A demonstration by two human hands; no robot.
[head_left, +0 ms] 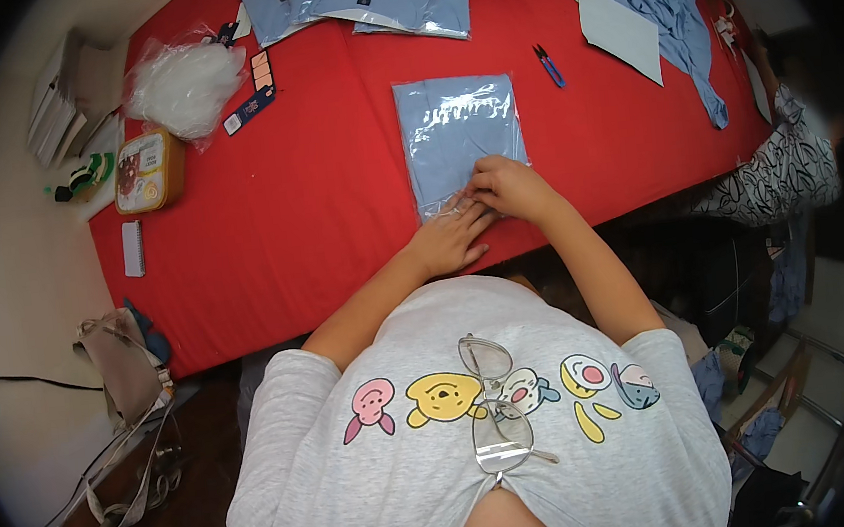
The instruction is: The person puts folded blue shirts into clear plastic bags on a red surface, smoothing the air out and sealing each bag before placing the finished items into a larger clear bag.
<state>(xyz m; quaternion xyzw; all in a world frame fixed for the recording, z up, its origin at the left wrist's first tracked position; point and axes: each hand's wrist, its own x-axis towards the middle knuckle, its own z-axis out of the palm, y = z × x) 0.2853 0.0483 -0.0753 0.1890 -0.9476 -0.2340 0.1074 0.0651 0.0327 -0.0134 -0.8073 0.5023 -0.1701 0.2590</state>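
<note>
A folded light blue garment in a clear plastic bag (461, 135) lies on the red-covered table right before me. My left hand (452, 238) rests on the bag's near edge, its fingers stretched out over the plastic. Just above and to the right, my right hand (511, 187) has its fingers bent and pinched together at the near edge of the bag. What sits between those fingertips, whether a plastic flap or something else, is too small to make out. The two hands meet at the bag's near right part.
Blue thread snips (550, 67) and a white card sheet (621, 35) lie to the right, beside a loose blue garment (656, 12). More bagged garments (389, 0) line the far side. On the left are clear plastic bags (188, 88), tags (250, 110) and a yellow case (150, 172). Another person's patterned sleeve (785, 166) shows at right.
</note>
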